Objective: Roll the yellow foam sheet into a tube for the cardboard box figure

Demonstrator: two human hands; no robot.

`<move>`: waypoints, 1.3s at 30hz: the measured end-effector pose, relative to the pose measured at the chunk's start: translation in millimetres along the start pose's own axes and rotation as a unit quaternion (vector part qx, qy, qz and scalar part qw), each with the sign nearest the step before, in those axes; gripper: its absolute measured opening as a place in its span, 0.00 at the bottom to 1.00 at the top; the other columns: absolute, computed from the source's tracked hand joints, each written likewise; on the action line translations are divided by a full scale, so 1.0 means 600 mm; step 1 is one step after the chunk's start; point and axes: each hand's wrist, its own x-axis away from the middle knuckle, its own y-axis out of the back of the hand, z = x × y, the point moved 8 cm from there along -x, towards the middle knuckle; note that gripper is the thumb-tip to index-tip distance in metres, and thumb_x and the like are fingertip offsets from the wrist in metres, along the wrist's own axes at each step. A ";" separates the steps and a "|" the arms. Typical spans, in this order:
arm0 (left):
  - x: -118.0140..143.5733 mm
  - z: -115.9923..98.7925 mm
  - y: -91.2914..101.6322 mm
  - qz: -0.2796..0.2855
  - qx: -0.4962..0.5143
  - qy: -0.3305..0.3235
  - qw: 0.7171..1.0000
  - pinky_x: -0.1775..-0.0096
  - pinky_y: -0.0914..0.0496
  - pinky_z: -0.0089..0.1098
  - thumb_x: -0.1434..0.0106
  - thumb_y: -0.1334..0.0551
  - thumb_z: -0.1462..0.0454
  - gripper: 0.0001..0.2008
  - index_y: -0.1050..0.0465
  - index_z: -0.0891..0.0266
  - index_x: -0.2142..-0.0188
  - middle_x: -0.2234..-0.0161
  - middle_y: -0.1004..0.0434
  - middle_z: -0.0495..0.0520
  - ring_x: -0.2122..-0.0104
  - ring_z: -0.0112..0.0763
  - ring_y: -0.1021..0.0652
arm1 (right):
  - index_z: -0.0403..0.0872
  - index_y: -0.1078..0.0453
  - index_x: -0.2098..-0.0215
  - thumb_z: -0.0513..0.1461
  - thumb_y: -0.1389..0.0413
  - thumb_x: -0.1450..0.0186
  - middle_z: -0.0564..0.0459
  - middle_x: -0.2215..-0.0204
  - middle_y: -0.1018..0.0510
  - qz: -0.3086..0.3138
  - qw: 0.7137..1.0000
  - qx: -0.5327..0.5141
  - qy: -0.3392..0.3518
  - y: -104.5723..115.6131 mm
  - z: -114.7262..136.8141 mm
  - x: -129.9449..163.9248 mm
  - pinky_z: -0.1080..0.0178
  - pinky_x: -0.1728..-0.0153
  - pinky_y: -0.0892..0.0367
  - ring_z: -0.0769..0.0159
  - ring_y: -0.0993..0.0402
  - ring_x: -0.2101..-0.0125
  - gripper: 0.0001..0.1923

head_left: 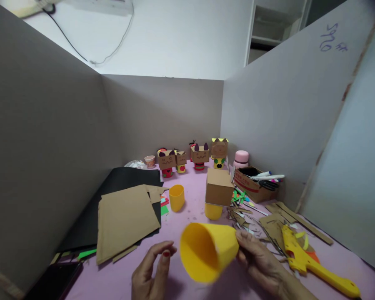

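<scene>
My right hand [259,260] grips a yellow paper cone-shaped cup [226,246] near its narrow end, and the cup's wide mouth faces left towards me. To the left of that mouth is my left hand [154,271], its fingers half curled with a gap between thumb and forefinger and nothing held. Beyond the cup stands a brown cardboard box [218,187] set on a yellow paper base [213,211]. A second yellow paper tube [179,200] stands upright to the left of it.
Brown cardboard sheets [125,225] lie on black sheets [81,229] at left, near a dark phone [54,281]. Several box-headed figures [200,155] stand at the back. At right are a box of pens [253,185], paper scraps [242,216] and a yellow glue gun [306,262]. Grey panels enclose three sides.
</scene>
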 end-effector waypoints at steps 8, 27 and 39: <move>0.002 -0.016 0.013 -0.033 -0.060 -0.098 0.993 0.55 0.33 0.35 0.39 0.43 0.57 0.11 0.25 0.55 0.63 0.60 0.24 0.54 0.58 0.38 0.26 | 0.44 0.27 0.77 0.53 0.39 0.46 0.55 0.87 0.27 -0.029 0.997 -0.050 -0.048 0.008 -0.020 0.000 0.70 0.79 0.44 0.72 0.37 0.83 0.20; 0.013 0.051 -0.059 0.130 0.117 0.180 0.968 0.63 0.34 0.29 0.45 0.37 0.52 0.16 0.22 0.62 0.68 0.70 0.23 0.53 0.67 0.36 0.27 | 0.47 0.26 0.77 0.50 0.44 0.41 0.53 0.82 0.25 -0.041 0.993 0.096 0.051 0.001 0.028 0.026 0.66 0.75 0.38 0.65 0.31 0.78 0.16; 0.016 0.106 -0.057 -0.023 0.414 0.421 0.807 0.80 0.28 0.22 0.43 0.38 0.75 0.07 0.24 0.64 0.69 0.74 0.19 0.49 0.79 0.26 0.21 | 0.48 0.25 0.71 0.52 0.48 0.38 0.55 0.82 0.27 -0.134 0.990 -0.004 0.041 0.037 0.035 0.026 0.68 0.76 0.38 0.69 0.34 0.79 0.18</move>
